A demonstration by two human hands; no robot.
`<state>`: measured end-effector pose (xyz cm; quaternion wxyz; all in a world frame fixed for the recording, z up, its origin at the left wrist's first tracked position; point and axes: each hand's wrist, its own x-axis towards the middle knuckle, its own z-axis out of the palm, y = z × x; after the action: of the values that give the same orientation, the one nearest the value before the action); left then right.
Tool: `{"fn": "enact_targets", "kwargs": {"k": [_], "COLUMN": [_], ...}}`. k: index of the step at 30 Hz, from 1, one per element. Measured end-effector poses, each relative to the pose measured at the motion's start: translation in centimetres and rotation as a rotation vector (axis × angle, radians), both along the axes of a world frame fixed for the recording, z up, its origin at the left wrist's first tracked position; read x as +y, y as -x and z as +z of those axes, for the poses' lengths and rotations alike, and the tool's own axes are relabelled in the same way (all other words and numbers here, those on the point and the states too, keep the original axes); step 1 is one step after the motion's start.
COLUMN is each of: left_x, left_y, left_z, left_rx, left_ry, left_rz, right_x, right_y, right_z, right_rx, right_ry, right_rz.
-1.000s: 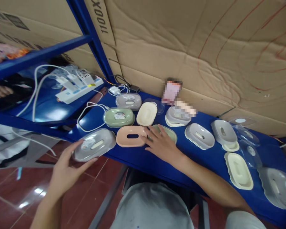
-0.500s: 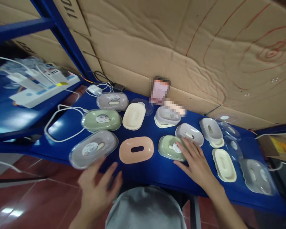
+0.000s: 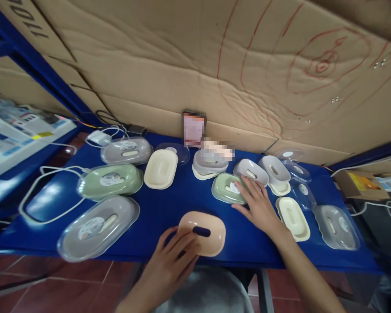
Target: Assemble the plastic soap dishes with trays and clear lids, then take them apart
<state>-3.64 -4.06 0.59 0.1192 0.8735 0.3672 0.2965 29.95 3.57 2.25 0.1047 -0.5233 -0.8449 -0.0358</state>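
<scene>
Nearest the person, the left hand [image 3: 174, 256] now lies on the near left edge of the pink soap dish [image 3: 202, 232], fingers spread and bent over its rim, touching it but not clearly closed around it. A second ago this hand held the clear-lidded grey box [image 3: 97, 227] off the near left edge of the desk [image 3: 169, 208]; that box now rests on the desk at near left, free of both hands. The pink soap dish has also come nearer, sitting close to the desk's front edge, where earlier it lay further back among the others.

To the right and a little farther, the right hand [image 3: 259, 206] lies flat and open, fingertips on the right edge of the green dish [image 3: 227, 188], which it also touched half a second ago. So the left hand's attention has passed from the grey box to the pink dish.

Farther back stand a lidded green box [image 3: 110, 181], a cream dish [image 3: 160, 168], grey dishes and loose clear lids, before the cardboard wall [image 3: 195, 65].
</scene>
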Motion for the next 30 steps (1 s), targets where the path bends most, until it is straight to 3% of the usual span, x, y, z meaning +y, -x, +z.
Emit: {"fn": "enact_targets", "kwargs": {"k": [3,7,12,18,24,30], "left_x": [0.1,0.8,1.8,2.3,1.7,1.5], "left_y": [-1.6,-3.6,-4.4,-2.4,0.5,0.5], "left_z": [0.6,0.5,-0.2,0.4,-0.5,-1.5], "left_rx": [0.000,-0.012,-0.080,-0.044,-0.071,-0.084], "left_ry": [0.031,0.040,0.029,0.047,0.024,-0.011], "left_rz": [-0.041,-0.029,0.027,0.080,0.228,0.270], "right_x": [1.0,1.9,6.1,10.7,9.8,10.7], "right_y": [0.0,-0.5,-0.7,4.8,9.5,10.6], "right_z": [0.2,2.3,4.6,3.7,3.0,3.0], "right_rx": [0.019,0.087,0.194,0.076,-0.073,-0.097], "right_ry": [-0.027,-0.038,-0.119,-0.063,-0.116,-0.092], "right_rz": [-0.016,0.035,0.028,0.073,0.141,0.084]}}
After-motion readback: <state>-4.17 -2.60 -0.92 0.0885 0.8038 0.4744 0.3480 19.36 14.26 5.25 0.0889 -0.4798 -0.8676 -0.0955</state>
